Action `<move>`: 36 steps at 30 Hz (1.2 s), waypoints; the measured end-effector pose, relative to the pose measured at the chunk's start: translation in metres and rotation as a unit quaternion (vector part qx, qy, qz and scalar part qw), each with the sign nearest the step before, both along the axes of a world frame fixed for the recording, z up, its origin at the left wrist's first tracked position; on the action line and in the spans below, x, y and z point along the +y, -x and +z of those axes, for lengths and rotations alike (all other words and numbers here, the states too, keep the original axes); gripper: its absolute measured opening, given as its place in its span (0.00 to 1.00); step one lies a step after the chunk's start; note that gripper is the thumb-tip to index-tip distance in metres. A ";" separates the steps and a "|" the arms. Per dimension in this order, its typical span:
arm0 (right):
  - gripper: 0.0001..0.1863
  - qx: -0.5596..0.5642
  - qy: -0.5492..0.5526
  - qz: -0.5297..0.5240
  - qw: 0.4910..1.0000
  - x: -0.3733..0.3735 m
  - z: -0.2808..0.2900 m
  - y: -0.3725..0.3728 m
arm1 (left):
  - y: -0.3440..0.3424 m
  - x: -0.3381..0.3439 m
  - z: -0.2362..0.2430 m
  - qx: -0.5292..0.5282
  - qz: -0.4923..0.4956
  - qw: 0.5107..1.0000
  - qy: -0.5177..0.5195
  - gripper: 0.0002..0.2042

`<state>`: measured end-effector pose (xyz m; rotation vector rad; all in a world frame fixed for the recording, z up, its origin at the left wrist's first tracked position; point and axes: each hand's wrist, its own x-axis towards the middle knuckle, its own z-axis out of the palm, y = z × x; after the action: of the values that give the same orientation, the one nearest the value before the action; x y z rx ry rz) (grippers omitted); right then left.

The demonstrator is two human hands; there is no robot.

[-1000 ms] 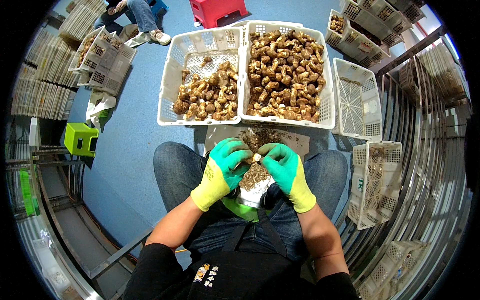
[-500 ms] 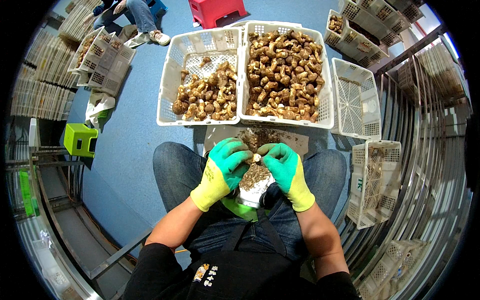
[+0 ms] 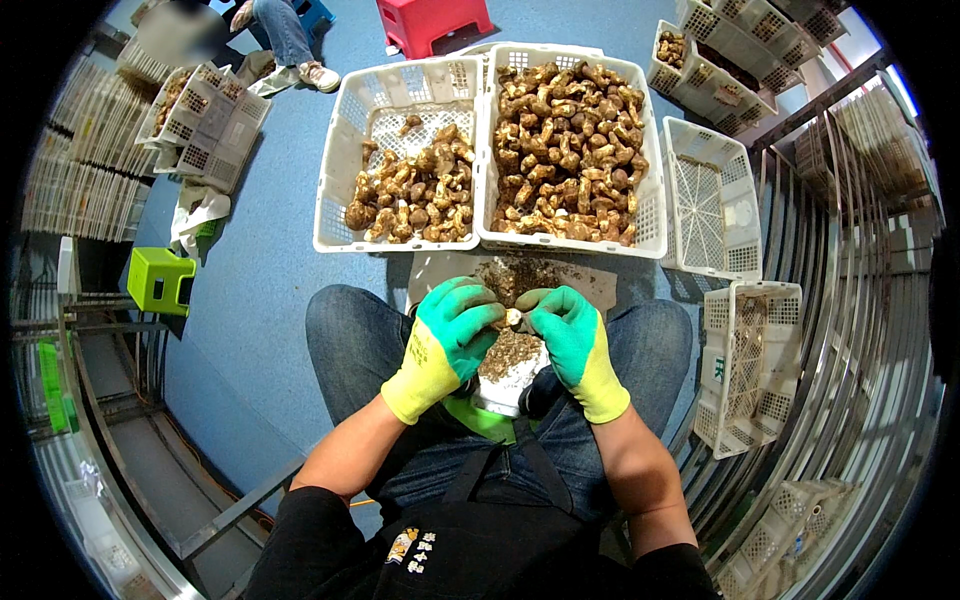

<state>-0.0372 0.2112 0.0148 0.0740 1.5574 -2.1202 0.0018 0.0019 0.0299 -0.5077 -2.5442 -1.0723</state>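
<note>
Between my knees, my left hand (image 3: pixel 449 335) and my right hand (image 3: pixel 565 345), both in green-and-yellow gloves, are closed on a small pale mushroom (image 3: pixel 511 317), pinching it from either side. Below it, dark scraps (image 3: pixel 508 352) lie over a white surface, with more dirt on the pale sheet (image 3: pixel 585 282) beyond. In front of me stand two white perforated crates side by side: the left crate (image 3: pixel 334 155) is partly filled with brown mushrooms (image 3: pixel 418 190), and the right crate (image 3: pixel 655 195) is heaped with more.
An empty white crate (image 3: pixel 710 215) and another crate (image 3: pixel 745 370) lie at right, beside metal racks (image 3: pixel 850 330). Several stacked crates (image 3: pixel 200 120) and a green stool (image 3: pixel 160 275) are at left. A red stool (image 3: pixel 430 22) and another person's legs (image 3: pixel 280 40) are at the back.
Both hands stay in nearly the same place on the small mushroom, with only slight finger movement. The crates have not moved.
</note>
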 end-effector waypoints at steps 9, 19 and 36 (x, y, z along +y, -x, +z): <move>0.03 0.012 -0.045 0.027 0.999 -0.002 0.008 0.002 | 0.000 0.000 0.000 0.012 0.005 1.000 0.000 0.20; 0.08 0.085 -0.107 -0.024 0.990 0.009 -0.004 0.010 | 0.029 -0.028 0.002 -0.076 0.081 0.994 0.004 0.17; 0.13 0.317 -0.346 0.188 0.863 0.022 -0.031 0.015 | 0.262 -0.039 -0.092 -0.010 0.055 0.988 0.141 0.14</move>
<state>-0.0521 0.2329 -0.0158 -0.6925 2.4073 -1.2356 -0.2598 -0.0368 -0.0624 -0.4201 -2.7213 -0.6869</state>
